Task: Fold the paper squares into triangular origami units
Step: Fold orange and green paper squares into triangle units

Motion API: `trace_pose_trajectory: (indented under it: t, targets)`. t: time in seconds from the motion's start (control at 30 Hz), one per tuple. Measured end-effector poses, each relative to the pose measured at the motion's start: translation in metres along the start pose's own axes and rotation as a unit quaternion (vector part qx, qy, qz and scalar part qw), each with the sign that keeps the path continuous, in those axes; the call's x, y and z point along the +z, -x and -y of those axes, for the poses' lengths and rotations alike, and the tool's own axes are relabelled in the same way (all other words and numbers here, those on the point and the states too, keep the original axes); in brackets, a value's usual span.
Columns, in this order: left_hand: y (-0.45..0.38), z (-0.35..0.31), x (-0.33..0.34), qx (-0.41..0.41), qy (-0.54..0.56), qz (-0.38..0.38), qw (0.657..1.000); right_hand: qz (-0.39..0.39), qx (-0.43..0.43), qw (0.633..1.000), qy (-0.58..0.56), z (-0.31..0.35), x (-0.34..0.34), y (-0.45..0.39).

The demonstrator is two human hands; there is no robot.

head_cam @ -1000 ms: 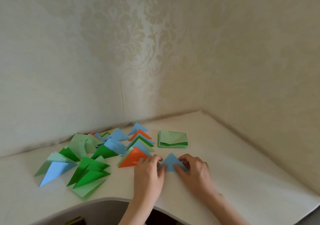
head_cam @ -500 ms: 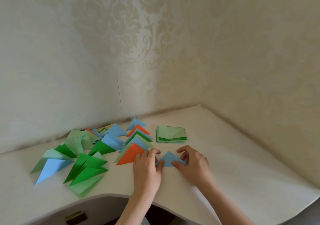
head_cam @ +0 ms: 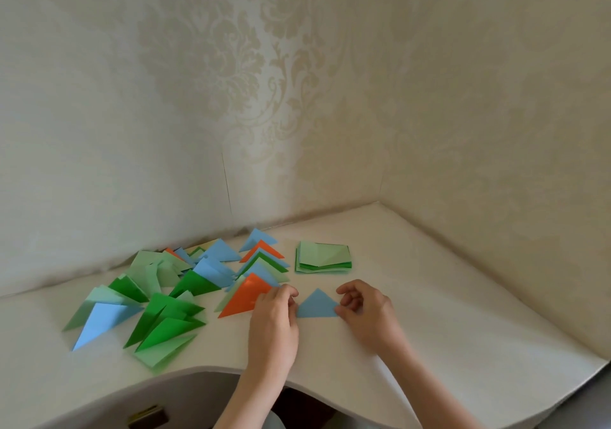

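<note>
A spread of folded triangles (head_cam: 158,299) in green, pale green, blue and orange is laid across the left part of the white bench (head_cam: 463,323), from its front edge back toward the rear wall. An orange triangle (head_cam: 244,299) is positioned at the right end of this spread, partly covered by the left hand (head_cam: 274,326). The left hand is extended forward from the curved front edge, palm down, with its fingers (head_cam: 286,294) curled at the left corner of the blue triangle (head_cam: 316,305); whether that corner is pinched or only touched cannot be told. The blue triangle is laid flat between the two hands, apex pointing to the rear wall. Its right corner is met by the thumb of the right hand (head_cam: 367,313), whose fingers are curled above it. A stack of green paper squares (head_cam: 324,258) is placed behind the hands, nearer the rear corner.
</note>
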State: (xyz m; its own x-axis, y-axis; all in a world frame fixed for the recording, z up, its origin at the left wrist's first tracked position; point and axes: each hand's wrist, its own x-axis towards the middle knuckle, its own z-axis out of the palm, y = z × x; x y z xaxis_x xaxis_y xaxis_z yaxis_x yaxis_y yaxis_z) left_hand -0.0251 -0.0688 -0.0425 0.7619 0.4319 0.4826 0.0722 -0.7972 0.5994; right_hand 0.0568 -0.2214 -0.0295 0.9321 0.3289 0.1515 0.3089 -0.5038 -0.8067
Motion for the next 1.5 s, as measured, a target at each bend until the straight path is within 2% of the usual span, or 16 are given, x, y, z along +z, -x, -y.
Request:
trace_pose_trajectory:
  t: [0.13,0.37,0.47,0.67,0.8,0.9,1.17,1.5]
  targets:
    - [0.004,-0.012,0.006,0.03,-0.034,-0.009,0.999,-0.001,-0.007,1.0,0.005,-0.001,0.002,0.001]
    - [0.0,-0.016,0.017,-0.034,0.01,0.018,0.999,-0.005,-0.013,1.0,0.009,-0.004,0.004,0.0]
    - [-0.002,-0.014,0.017,-0.025,0.016,0.034,0.999,-0.004,-0.013,1.0,0.017,-0.005,0.004,0.0]
    - [0.004,-0.011,0.018,-0.004,0.015,0.007,1.0,-0.013,-0.021,1.0,0.016,-0.007,0.005,0.001]
    - [0.002,-0.011,0.016,0.002,0.038,0.016,0.999,-0.008,-0.013,1.0,0.013,-0.005,0.003,0.001]
    - [-0.002,-0.009,0.004,0.012,0.053,-0.012,0.998,-0.028,-0.011,0.999,0.021,0.002,0.0,-0.004]
    - [-0.006,0.04,-0.039,-0.028,0.035,-0.052,0.998,-0.081,-0.143,0.977,0.134,0.023,0.013,-0.029]
    - [-0.01,0.054,-0.045,-0.017,-0.027,-0.062,0.998,0.013,-0.066,0.967,0.246,0.037,0.031,-0.058]
